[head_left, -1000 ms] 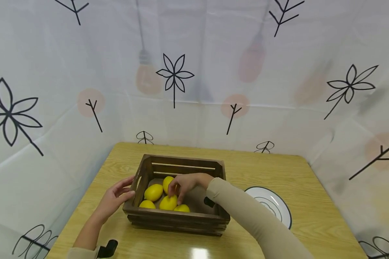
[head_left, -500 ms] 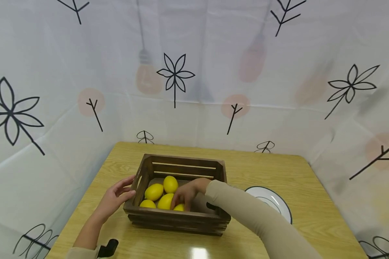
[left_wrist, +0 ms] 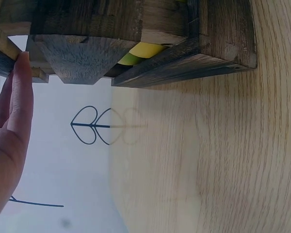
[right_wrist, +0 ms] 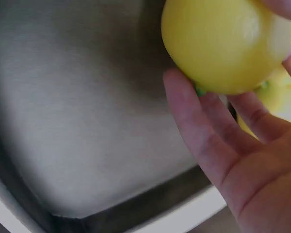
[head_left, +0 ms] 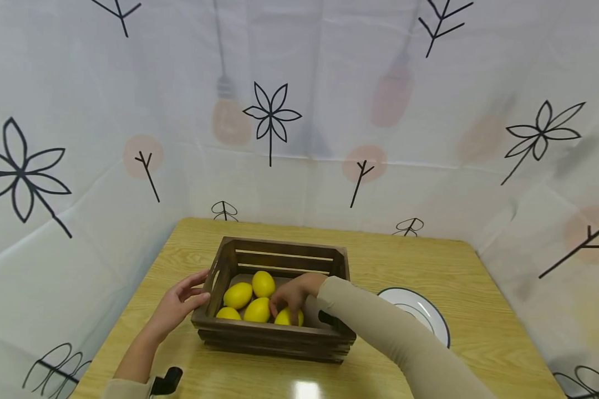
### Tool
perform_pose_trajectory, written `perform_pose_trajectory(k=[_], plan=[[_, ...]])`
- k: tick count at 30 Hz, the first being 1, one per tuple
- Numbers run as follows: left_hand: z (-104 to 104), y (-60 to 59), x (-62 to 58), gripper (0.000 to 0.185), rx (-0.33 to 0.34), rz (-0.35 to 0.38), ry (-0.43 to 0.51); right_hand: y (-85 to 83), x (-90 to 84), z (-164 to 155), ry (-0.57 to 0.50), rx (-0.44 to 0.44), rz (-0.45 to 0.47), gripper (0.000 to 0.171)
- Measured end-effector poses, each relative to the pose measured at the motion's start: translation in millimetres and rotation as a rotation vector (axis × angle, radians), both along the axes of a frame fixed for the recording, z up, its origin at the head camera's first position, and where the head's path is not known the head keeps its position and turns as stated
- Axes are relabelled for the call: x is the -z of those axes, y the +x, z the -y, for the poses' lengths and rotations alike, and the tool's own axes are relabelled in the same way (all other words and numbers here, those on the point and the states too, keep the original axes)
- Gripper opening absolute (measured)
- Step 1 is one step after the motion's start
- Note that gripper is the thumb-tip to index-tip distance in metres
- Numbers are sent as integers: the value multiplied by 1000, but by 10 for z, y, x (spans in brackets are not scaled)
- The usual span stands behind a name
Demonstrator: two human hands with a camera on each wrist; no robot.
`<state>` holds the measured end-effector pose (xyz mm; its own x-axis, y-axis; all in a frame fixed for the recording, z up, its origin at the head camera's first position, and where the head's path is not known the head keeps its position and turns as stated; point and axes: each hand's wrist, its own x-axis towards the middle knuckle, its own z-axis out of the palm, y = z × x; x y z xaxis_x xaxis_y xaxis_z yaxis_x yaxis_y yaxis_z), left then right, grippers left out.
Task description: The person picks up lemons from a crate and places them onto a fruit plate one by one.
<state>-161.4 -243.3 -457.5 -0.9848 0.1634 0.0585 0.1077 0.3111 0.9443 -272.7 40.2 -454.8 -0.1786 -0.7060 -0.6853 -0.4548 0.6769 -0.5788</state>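
Observation:
A dark wooden crate [head_left: 274, 341] stands on the table with several yellow lemons inside. Reaching into it, my right hand [head_left: 297, 292] grips a lemon [head_left: 283, 318] near the front wall. The right wrist view shows this lemon [right_wrist: 223, 43] between the thumb and the fingers [right_wrist: 199, 131]. Left of it lie the other lemons, among them one at the back [head_left: 263, 284] and one in the middle [head_left: 257, 310]. My left hand [head_left: 177, 302] rests against the crate's left end, fingers fairly straight. In the left wrist view a fingertip touches a slat.
A white plate [head_left: 431, 313] with a dark rim lies right of the crate, partly hidden by the right sleeve [head_left: 389, 335]. Wood-grain table [head_left: 404, 260] surrounds both. Patterned white cloth [head_left: 304, 183] hangs behind and at the sides.
My right hand has moved from the middle lemon to the right, toward the front wall, and now grips a lemon there, which has shifted right. The left hand stays at the crate.

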Motion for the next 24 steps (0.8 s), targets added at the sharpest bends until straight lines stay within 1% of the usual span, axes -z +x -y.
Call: perform_pose_trajectory(k=[2,5,10,19,24], plan=[[0,-7,-2,55,0,-3,-1,-12,-44,-21,-15,27,-22,41],[5,-13,-6,55,-2,-5,-2,-25,-111,-43,-94,42,-26,43],[11,-20,5,55,0,-3,1,-51,-226,-76,-210,133,41,45],[13,-22,11,55,5,-3,5,-112,-447,-146,-486,118,-28,45],[3,-12,3,55,5,2,1,-138,-513,-206,-595,115,-40,47]])
